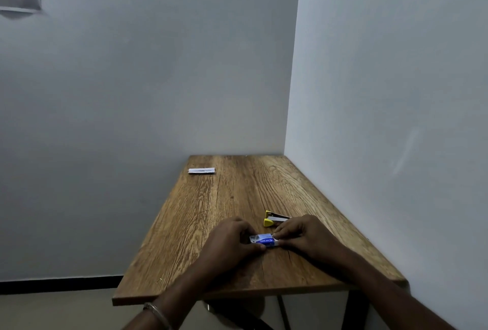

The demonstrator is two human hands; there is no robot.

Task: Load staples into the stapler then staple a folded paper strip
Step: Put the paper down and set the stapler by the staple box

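Small blue-and-white staple box (stapler just behind), pinched at opposite ends by left hand and right hand.

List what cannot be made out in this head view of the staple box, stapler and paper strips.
- Staple box: both ends hidden under left hand and right hand; open or closed unknown, print too small.
- Stapler: rear hidden behind right hand; staples inside not visible.
- Paper strips: too far and small to count or see folds.
- Table: legs mostly hidden beneath the top.
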